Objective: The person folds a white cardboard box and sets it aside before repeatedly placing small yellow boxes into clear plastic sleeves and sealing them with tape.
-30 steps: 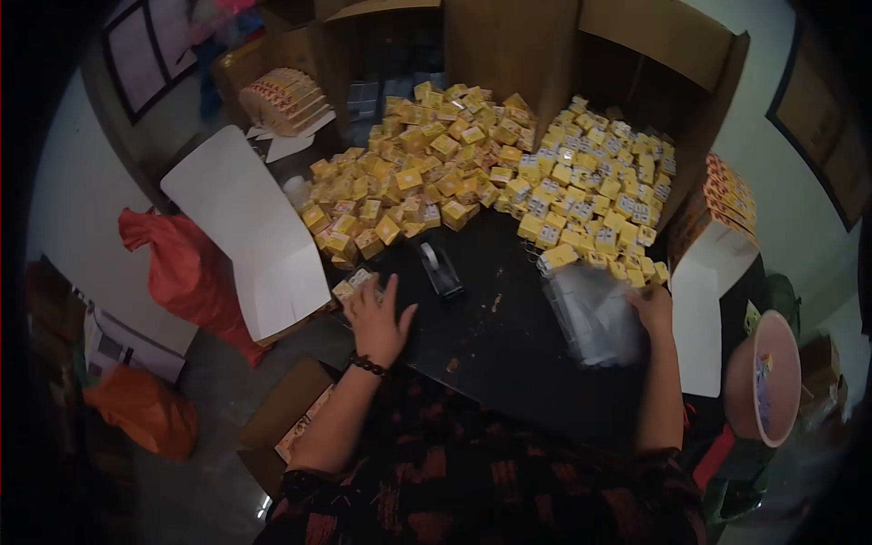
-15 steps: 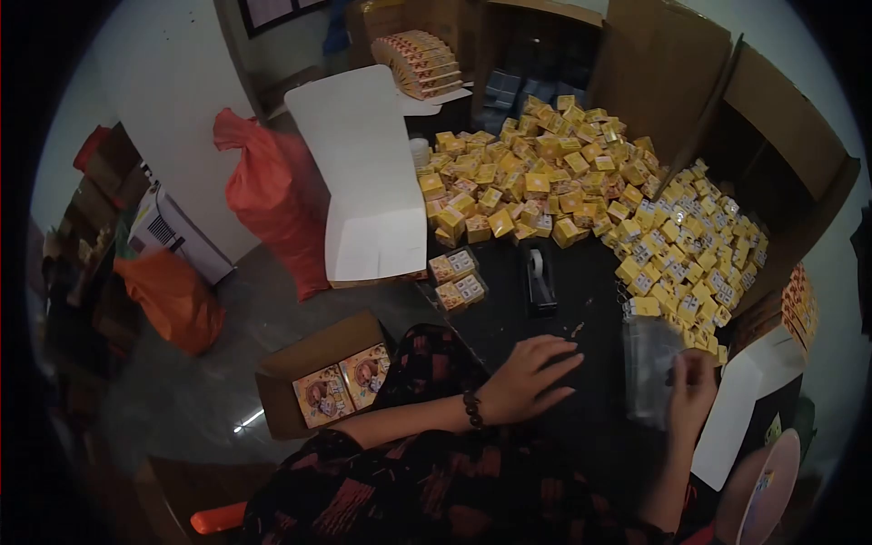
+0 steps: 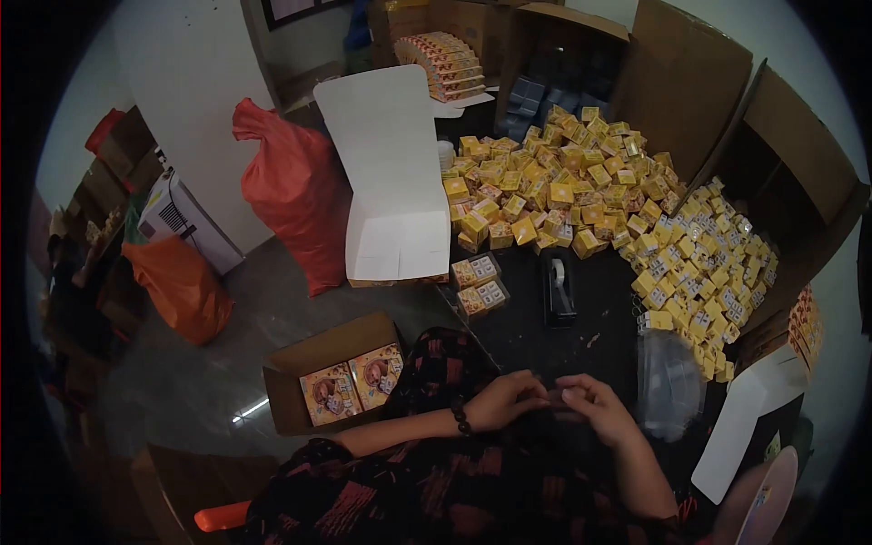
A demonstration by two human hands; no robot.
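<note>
Close work is seemingly done by left hand [image 3: 498, 402] and right hand [image 3: 601, 411], fingers curled (grip cannot be told); steadiness is needed, clear bags [image 3: 670, 386] at three o'clock.

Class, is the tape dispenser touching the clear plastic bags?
Apart: the head view shows a strip of black tabletop between the tape dispenser and the clear plastic bags.

A red sack [image 3: 295, 204], gathered at its neck, stands on the grey floor [image 3: 213, 372]. Left of the sack are a slumped orange bag [image 3: 184, 291], a white box [image 3: 189, 221] with dark stripes, and dim clutter [image 3: 86, 222] farther out. Behind the sack rises a white panel [image 3: 186, 113]; above it hangs a dark frame [image 3: 292, 11], cut off. Far right of the sack, a pink basin [image 3: 761, 500] shows partly.
</note>
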